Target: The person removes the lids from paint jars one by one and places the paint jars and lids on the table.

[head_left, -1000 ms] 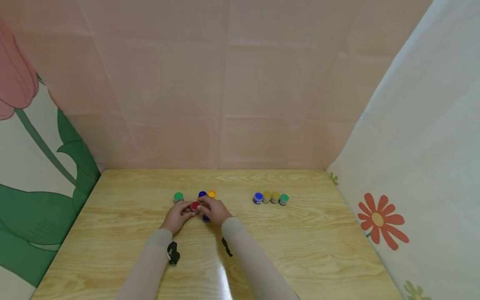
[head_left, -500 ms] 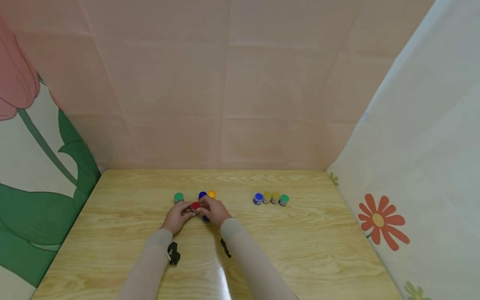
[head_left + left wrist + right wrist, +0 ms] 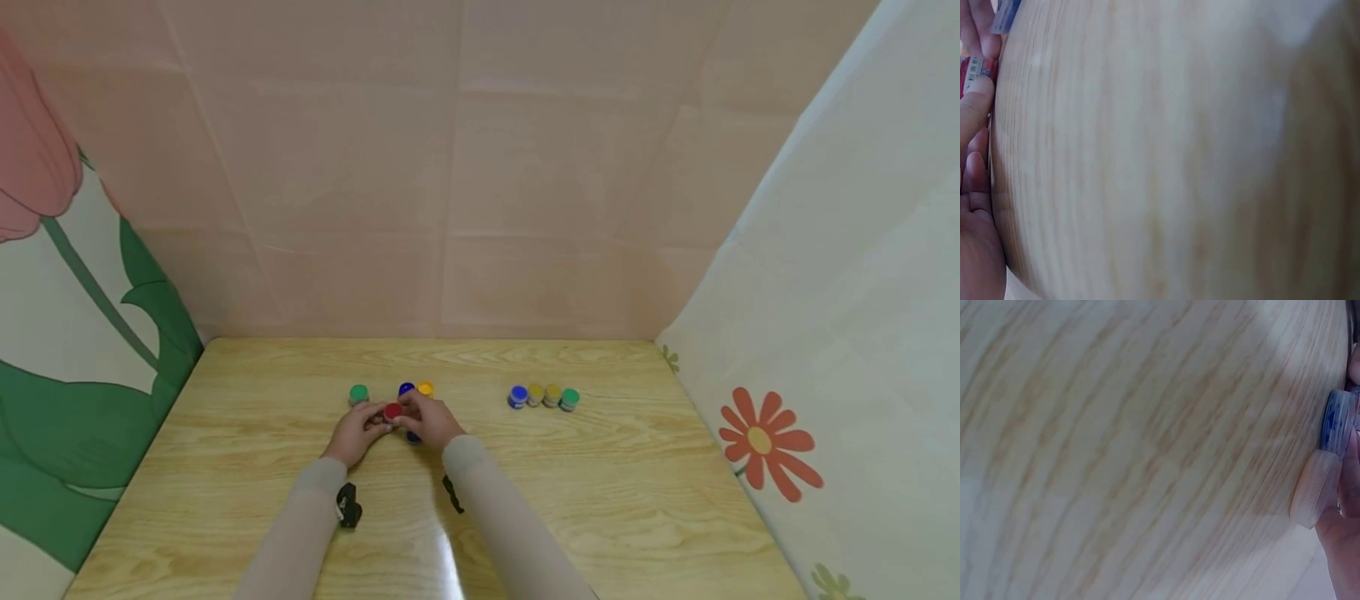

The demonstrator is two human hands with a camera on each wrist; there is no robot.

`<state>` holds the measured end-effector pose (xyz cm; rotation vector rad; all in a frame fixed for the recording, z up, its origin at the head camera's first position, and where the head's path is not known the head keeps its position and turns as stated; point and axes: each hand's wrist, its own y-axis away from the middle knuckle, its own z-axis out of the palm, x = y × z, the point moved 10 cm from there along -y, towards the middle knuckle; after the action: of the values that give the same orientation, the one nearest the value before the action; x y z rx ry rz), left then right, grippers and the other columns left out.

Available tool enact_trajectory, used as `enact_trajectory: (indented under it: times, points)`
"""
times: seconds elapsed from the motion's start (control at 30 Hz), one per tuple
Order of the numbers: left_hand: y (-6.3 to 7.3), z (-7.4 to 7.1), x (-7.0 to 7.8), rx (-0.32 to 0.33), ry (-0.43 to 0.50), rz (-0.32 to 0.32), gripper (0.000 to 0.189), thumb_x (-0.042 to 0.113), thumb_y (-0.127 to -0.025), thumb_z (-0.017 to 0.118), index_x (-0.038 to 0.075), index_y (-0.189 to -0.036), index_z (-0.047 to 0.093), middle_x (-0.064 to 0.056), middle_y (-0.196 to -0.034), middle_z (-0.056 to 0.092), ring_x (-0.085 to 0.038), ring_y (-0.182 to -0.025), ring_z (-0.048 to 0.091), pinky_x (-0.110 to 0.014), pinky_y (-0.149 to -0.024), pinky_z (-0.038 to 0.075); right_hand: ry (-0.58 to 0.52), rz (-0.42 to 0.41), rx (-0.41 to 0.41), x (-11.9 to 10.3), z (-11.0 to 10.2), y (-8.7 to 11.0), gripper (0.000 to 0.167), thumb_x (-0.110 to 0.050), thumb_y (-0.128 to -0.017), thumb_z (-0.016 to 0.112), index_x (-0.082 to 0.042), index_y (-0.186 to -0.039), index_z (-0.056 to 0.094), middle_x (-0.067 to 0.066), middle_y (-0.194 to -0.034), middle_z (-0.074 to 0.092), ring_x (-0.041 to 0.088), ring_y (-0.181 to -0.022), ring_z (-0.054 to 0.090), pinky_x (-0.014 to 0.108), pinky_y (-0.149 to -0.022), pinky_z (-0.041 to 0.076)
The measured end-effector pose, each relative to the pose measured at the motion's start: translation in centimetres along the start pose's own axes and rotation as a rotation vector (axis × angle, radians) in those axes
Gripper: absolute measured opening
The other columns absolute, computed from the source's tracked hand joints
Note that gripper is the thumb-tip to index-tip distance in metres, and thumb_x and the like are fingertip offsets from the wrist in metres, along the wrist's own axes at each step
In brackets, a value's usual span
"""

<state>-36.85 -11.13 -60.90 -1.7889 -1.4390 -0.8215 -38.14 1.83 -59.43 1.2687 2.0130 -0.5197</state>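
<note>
Both hands are at a small red-topped paint jar left of the table's middle. My left hand holds it from the left, and in the left wrist view the thumb lies against its printed label. From the right, my right hand pinches the red top between thumb and fingers. Just behind the right fingers are a dark blue piece and an orange one. Another blue piece lies under the right hand, partly hidden. A green-topped jar stands just beyond the left fingers.
To the right stands a row of small jars: a blue-topped one, two yellowish ones and a green-topped one. The wooden table meets a pink cloth backdrop. Flower-printed sheets hang at both sides.
</note>
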Motion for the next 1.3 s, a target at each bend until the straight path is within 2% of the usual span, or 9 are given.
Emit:
enact_trajectory:
  times: [0.2,0.47,0.67,0.87,1.07,1.2,1.3]
  points:
    - [0.1,-0.2,0.1,0.004,0.012,0.012,0.040,0.008,-0.092,0.075,-0.002,-0.129,0.067,-0.011,-0.113,0.065,-0.025,-0.098,0.065,-0.042,-0.088,0.056,0.022,-0.021,0.015,-0.2,-0.2,-0.1,0.023,-0.027,-0.102,0.063,-0.015,-0.121,0.063,0.007,-0.113,0.073,0.020,-0.103,0.069,0.032,-0.083,0.058]
    - [0.4,-0.5,0.6,0.011,0.017,0.019,0.039,0.007,-0.091,0.075,-0.001,-0.128,0.068,-0.011,-0.110,0.065,-0.024,-0.097,0.065,-0.040,-0.087,0.057,0.011,-0.035,-0.014,-0.7,-0.1,0.2,0.031,-0.024,-0.104,0.060,-0.016,-0.133,0.062,0.006,-0.119,0.071,0.019,-0.106,0.068,0.031,-0.087,0.057]
    - [0.6,-0.7,0.9,0.004,0.011,0.002,0.040,0.007,-0.091,0.075,-0.002,-0.129,0.066,-0.011,-0.110,0.065,-0.025,-0.098,0.065,-0.040,-0.088,0.056,-0.041,0.007,-0.003,-0.8,-0.3,0.4,0.027,-0.025,-0.101,0.066,-0.012,-0.124,0.062,0.006,-0.114,0.071,0.019,-0.103,0.069,0.031,-0.084,0.058]
    - [0.8,-0.9,1.4,0.004,-0.001,0.017,0.039,0.007,-0.092,0.074,-0.003,-0.129,0.066,-0.012,-0.109,0.065,-0.026,-0.098,0.065,-0.043,-0.088,0.056,0.000,-0.008,0.015,-1.2,-0.5,0.6,0.024,-0.025,-0.102,0.064,-0.013,-0.122,0.063,0.008,-0.114,0.073,0.020,-0.103,0.070,0.032,-0.084,0.058]
    - [0.6,-0.8,1.0,-0.005,0.004,0.011,0.039,0.010,-0.092,0.075,0.001,-0.129,0.068,-0.009,-0.108,0.064,-0.024,-0.097,0.064,-0.044,-0.089,0.055,0.019,-0.033,0.005,-1.4,-0.5,0.5,0.026,-0.025,-0.103,0.060,-0.016,-0.127,0.064,0.005,-0.116,0.072,0.018,-0.103,0.069,0.029,-0.084,0.057]
    - [0.6,-0.9,0.9,-0.003,0.008,0.008,0.039,0.009,-0.091,0.076,0.000,-0.129,0.068,-0.009,-0.107,0.064,-0.023,-0.096,0.064,-0.044,-0.089,0.055,0.022,-0.041,-0.006,-1.5,-0.5,0.5,0.032,-0.023,-0.103,0.061,-0.015,-0.134,0.061,0.007,-0.120,0.071,0.018,-0.107,0.069,0.029,-0.086,0.057]
    - [0.6,-0.9,0.9,0.002,0.009,0.004,0.039,0.009,-0.091,0.076,-0.001,-0.128,0.068,-0.009,-0.106,0.064,-0.023,-0.095,0.064,-0.043,-0.088,0.056,-0.001,-0.018,-0.010,-1.4,-0.4,0.5,0.031,-0.022,-0.101,0.065,-0.012,-0.130,0.060,0.009,-0.118,0.072,0.020,-0.107,0.069,0.029,-0.085,0.058]
